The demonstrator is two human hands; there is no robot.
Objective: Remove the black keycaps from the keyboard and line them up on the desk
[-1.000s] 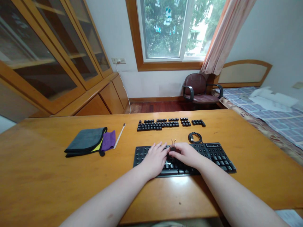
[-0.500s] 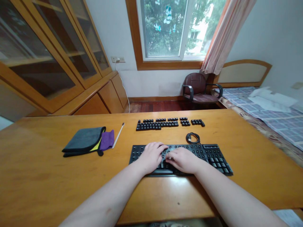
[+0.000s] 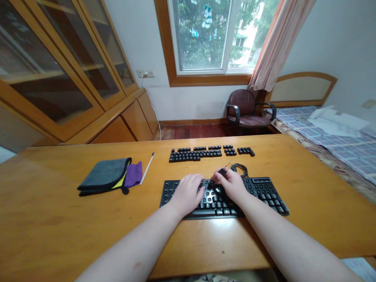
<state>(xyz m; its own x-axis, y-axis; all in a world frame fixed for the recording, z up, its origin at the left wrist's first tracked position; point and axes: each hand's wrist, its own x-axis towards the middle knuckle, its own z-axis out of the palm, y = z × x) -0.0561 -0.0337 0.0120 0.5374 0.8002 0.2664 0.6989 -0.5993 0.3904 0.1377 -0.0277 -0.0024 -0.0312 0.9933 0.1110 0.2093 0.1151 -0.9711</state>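
A black keyboard (image 3: 202,213) lies in front of me, with bare switch mounts showing in its upper and middle part and keycaps still on its lower rows. My left hand (image 3: 189,192) rests on the left-middle part of it, fingers stretched out and holding nothing. Just right of it, my right hand (image 3: 232,184) is closed on a keycap puller (image 3: 222,171) with a black handle and thin wires sticking out. A dark keycap (image 3: 210,184) shows by the right fingertips; whether it is gripped I cannot tell.
Beyond the keyboard, several black keycaps (image 3: 195,154) lie in rows. A coiled cable (image 3: 242,169) sits behind the keyboard. To the left are a folded grey cloth (image 3: 104,174), a purple cloth (image 3: 133,174) and a white thin-handled brush (image 3: 147,169).
My right hand has lifted and moved away from my left hand, up over the keyboard, bringing the keycap puller into sight. My left hand stays on the keyboard.
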